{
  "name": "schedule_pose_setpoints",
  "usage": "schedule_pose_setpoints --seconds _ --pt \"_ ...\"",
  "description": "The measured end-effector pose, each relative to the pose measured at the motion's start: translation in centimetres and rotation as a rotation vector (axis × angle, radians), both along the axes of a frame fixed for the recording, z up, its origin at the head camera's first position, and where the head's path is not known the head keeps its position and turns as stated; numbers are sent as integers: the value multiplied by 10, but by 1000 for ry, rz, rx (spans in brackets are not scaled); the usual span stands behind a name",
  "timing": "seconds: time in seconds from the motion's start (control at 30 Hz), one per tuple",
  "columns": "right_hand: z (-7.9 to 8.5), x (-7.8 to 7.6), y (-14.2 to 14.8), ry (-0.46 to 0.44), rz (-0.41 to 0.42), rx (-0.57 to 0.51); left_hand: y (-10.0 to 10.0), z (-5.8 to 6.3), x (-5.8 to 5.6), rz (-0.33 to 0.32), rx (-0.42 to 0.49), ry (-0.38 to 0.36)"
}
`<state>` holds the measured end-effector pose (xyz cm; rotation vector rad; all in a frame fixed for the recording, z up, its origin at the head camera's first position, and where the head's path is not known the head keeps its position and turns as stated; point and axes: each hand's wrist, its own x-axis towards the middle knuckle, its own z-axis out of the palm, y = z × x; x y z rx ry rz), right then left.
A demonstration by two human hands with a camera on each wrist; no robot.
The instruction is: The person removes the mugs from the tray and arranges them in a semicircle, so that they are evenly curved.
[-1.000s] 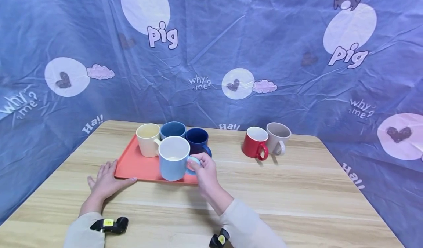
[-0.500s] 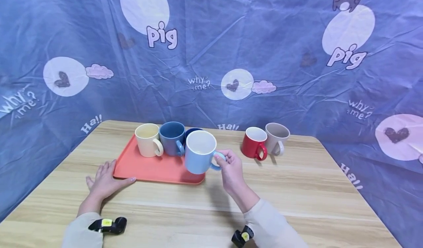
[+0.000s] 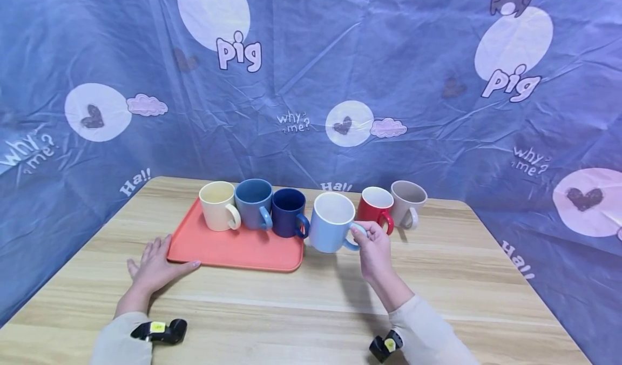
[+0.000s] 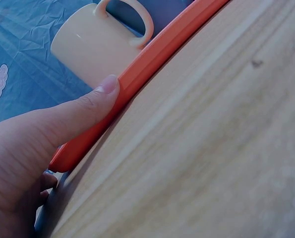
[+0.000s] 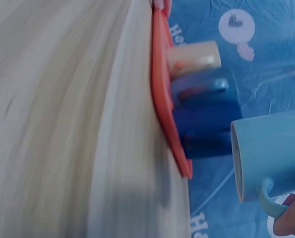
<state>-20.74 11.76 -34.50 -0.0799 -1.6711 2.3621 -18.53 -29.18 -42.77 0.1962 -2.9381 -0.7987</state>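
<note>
A light blue mug (image 3: 331,230) with a white inside hangs above the table, its handle pinched between the thumb and fingers of my right hand (image 3: 376,251). It is just right of the coral tray (image 3: 233,251), apart from it. Along the tray's back half stand a cream mug (image 3: 217,214), a medium blue mug (image 3: 252,208) and a navy mug (image 3: 288,216). My left hand (image 3: 155,268) rests at the tray's near left corner with fingers spread. In the left wrist view its thumb (image 4: 92,104) lies against the tray's rim (image 4: 132,79).
Behind the light blue mug, to the right, a red mug (image 3: 373,208) and a grey mug (image 3: 407,205) stand side by side on the wooden table (image 3: 461,278). A blue printed cloth (image 3: 413,57) hangs close behind the table's back edge.
My right hand has carried the light blue mug rightward from over the tray to beyond its right edge, uncovering the blue and navy mugs. The left hand stays in place.
</note>
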Motion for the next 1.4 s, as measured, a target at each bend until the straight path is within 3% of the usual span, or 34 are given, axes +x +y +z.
schedule_pose_setpoints --seconds 0.57,1.4 --pt "-24 -17 26 -69 -68 9 2 2 0 -4 15 -5" --pt "-53 -41 30 -60 -243 34 0 1 -1 1 9 -3"
